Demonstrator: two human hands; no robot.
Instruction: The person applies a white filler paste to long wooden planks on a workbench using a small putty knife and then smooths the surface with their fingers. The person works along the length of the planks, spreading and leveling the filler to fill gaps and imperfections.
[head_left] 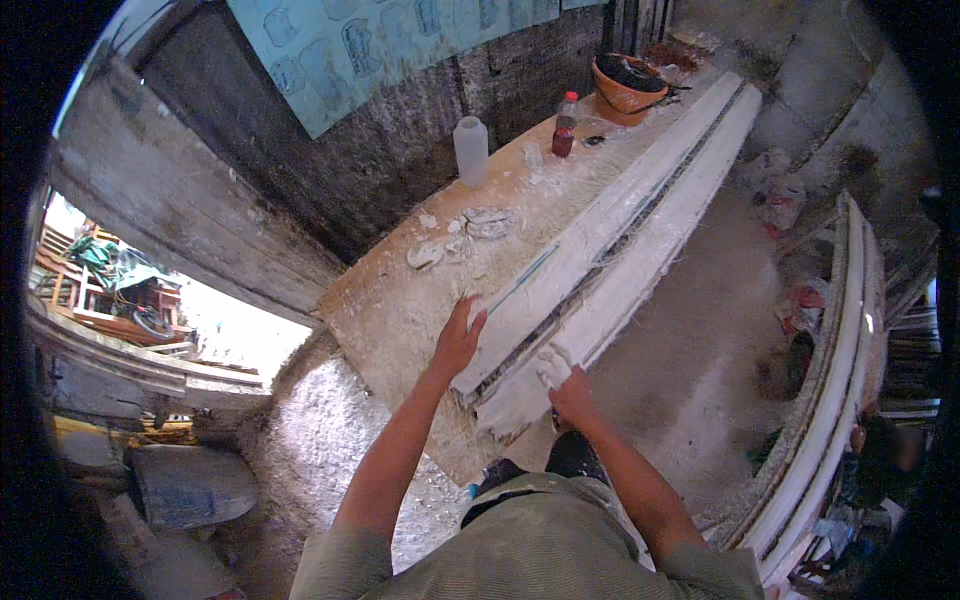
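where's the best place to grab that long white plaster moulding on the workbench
Probably at its near end, from both long sides: the long white plaster moulding runs away lengthwise, so the left hand and right hand already sit there. A second grip further along looks wise.

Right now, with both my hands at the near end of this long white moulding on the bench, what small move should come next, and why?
Probably lift the near end slightly. Your left hand lies flat on the long white moulding, your right hand grips its ragged near end, and that end overhangs the workbench.
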